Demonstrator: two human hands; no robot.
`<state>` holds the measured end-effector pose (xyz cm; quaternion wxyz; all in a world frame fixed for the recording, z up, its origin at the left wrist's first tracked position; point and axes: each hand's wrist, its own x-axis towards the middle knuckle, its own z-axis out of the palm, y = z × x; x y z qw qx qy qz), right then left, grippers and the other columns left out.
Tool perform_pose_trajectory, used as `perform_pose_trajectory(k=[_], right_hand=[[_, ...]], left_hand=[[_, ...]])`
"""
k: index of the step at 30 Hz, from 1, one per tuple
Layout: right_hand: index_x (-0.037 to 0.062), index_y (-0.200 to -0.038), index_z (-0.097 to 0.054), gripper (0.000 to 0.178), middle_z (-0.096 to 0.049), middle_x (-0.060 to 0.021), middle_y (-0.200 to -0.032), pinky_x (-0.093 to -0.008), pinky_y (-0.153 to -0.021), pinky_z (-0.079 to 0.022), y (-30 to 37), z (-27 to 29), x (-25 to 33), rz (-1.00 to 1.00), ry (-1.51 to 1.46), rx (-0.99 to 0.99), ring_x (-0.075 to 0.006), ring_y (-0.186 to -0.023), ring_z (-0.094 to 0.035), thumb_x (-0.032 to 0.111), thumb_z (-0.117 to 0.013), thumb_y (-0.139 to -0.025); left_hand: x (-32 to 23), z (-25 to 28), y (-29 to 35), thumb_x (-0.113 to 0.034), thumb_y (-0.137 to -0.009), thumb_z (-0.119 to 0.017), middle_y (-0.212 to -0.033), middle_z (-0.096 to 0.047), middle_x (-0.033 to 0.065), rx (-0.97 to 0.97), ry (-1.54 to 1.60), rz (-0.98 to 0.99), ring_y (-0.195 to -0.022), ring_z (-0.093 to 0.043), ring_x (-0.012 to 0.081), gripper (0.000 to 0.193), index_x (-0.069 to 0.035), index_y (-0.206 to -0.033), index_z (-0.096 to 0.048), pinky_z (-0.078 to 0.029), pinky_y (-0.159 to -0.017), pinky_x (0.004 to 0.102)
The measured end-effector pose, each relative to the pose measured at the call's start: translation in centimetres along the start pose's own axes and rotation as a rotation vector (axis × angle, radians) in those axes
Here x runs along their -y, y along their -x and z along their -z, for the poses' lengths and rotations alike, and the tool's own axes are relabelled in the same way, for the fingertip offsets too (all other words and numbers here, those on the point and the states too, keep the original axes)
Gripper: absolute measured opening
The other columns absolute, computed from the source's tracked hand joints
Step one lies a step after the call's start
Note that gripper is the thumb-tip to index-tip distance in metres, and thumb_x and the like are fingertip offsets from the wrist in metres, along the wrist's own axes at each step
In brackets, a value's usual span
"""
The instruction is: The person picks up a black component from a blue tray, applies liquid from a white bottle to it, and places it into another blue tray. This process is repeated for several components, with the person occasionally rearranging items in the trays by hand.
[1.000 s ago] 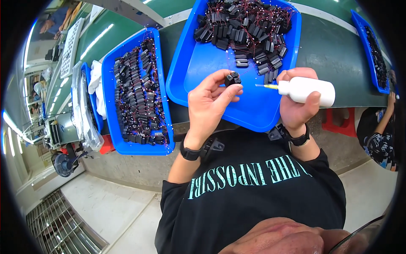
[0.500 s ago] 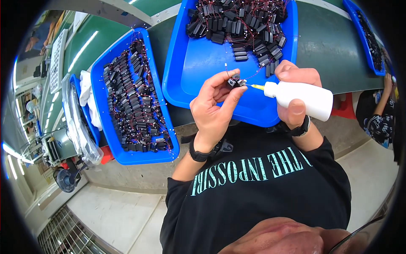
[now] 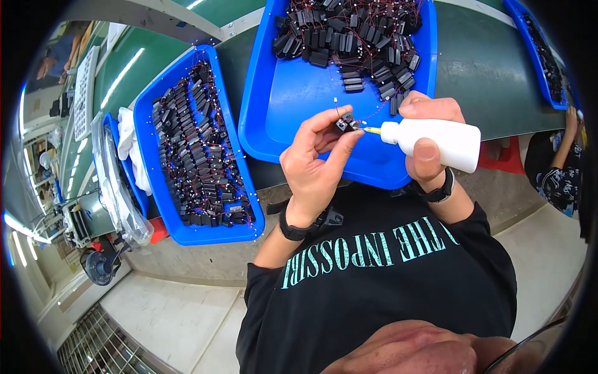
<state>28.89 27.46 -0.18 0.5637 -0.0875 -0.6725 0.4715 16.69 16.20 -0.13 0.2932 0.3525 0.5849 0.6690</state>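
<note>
Between the thumb and fingers of my left hand (image 3: pixel 316 156) is a small black block-shaped part (image 3: pixel 346 123) with thin red and dark wires and a tiny white connector. My right hand (image 3: pixel 431 134) grips a white squeeze bottle (image 3: pixel 443 143), tilted with its yellow needle tip (image 3: pixel 372 130) pointing left at the part. The tip is at or very close to the part's near right side; whether it touches I cannot tell. Both hands are above the near end of a large blue tray (image 3: pixel 286 93), whose far end holds a heap of similar black wired parts (image 3: pixel 355 37).
To the left, a second blue tray (image 3: pixel 215 237) is full of rows of black wired parts. Beside it lie a white cloth (image 3: pixel 128 146) and clear plastic bags (image 3: pixel 112 177). Another blue tray (image 3: pixel 556 103) stands far right, near another person's arm (image 3: pixel 570 128). A metal post (image 3: pixel 187 22) rises behind.
The bottle in my right hand has shifted slightly left, its needle tip coming in closer to the part. My left hand has stayed nearly still.
</note>
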Motion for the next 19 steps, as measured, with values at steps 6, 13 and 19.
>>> perform_pose_trajectory(k=[6,13,19], right_hand=[[-0.0018,-0.097,-0.057,0.035,-0.063,-0.0112,-0.088,-0.0265,-0.058,-0.046,0.0,0.2,-0.3,0.016,0.059,0.012,-0.0143,-0.063,-0.058,0.029,-0.067,-0.084],[0.0001,-0.094,-0.056,0.041,-0.058,-0.0093,-0.085,-0.0301,-0.062,-0.044,-0.2,-0.4,0.8,-0.094,0.059,-0.020,-0.0161,-0.065,-0.053,0.039,-0.063,-0.085],[0.0003,-0.094,-0.055,0.045,-0.056,-0.0091,-0.084,-0.0331,-0.065,-0.044,-0.1,-0.4,0.9,-0.128,0.124,-0.030,-0.0180,-0.067,-0.052,0.045,-0.061,-0.086]], left_hand=[[-0.1,0.0,0.0,0.004,-0.080,-0.072,-0.097,-0.070,0.0116,0.002,-0.020,-0.007,-0.087,-0.069,0.0144,0.035,0.005,-0.113,-0.059,-0.057,-0.078,0.0254],[-0.1,0.0,0.0,0.004,-0.080,-0.072,-0.097,-0.070,0.0112,-0.002,-0.034,-0.012,-0.087,-0.069,0.0141,0.035,0.005,-0.113,-0.060,-0.057,-0.078,0.0254],[-0.1,0.1,0.0,0.004,-0.080,-0.072,-0.097,-0.070,0.0111,0.004,-0.032,-0.007,-0.086,-0.069,0.0140,0.036,0.005,-0.113,-0.059,-0.057,-0.077,0.0256]])
